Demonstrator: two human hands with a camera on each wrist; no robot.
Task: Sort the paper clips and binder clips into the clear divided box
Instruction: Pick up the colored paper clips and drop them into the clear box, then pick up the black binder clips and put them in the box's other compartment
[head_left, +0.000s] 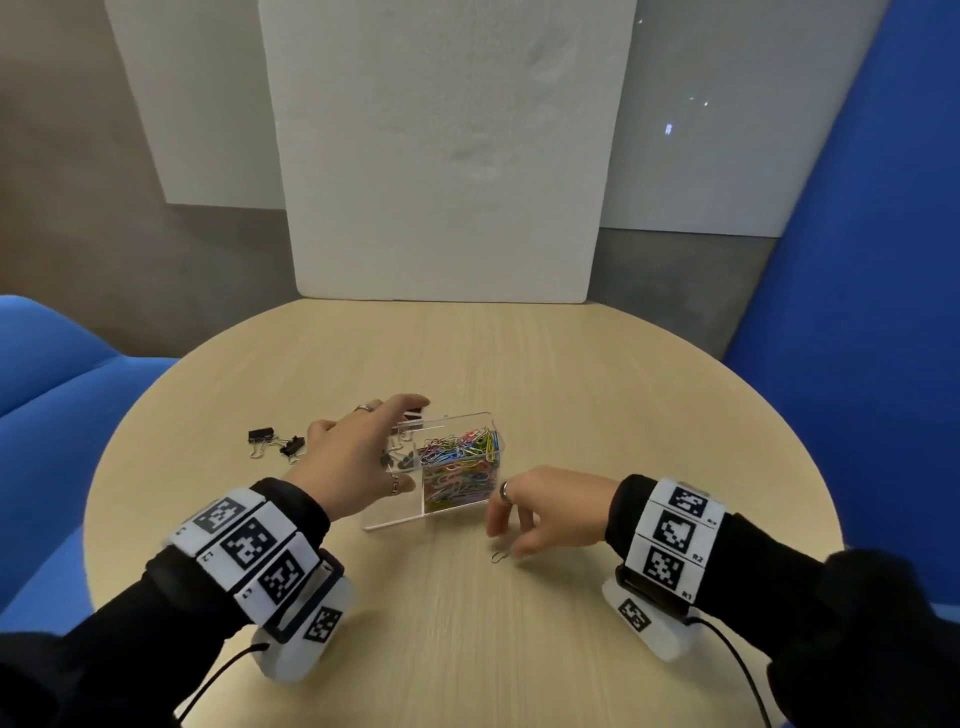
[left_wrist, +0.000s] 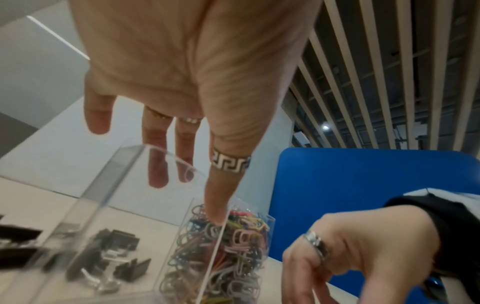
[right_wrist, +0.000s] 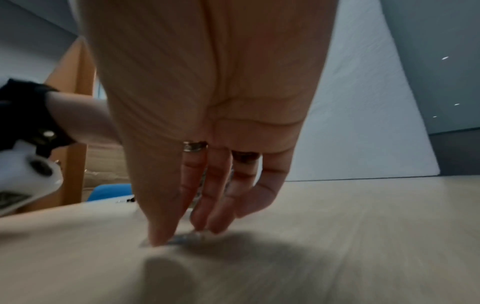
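Left hand (head_left: 358, 457) spread flat over the box (head_left: 470, 514), fingers straight, thumb tip down at the divider, grasping nothing. Right hand (head_left: 545, 512) lowered to the surface (head_left: 519, 649), thumb and fingertips closing on a grey paper clip (head_left: 500, 557) lying just in front of the box; blurred in the wrist view, so cannot tell whether actually pinched. Box near the middle of the surface: coloured paper clips (head_left: 462, 457) piled in the right compartment, a few binder clips (left_wrist: 114, 261) in the left. Two more black binder clips (head_left: 275, 441) loose on the surface, left of the box.
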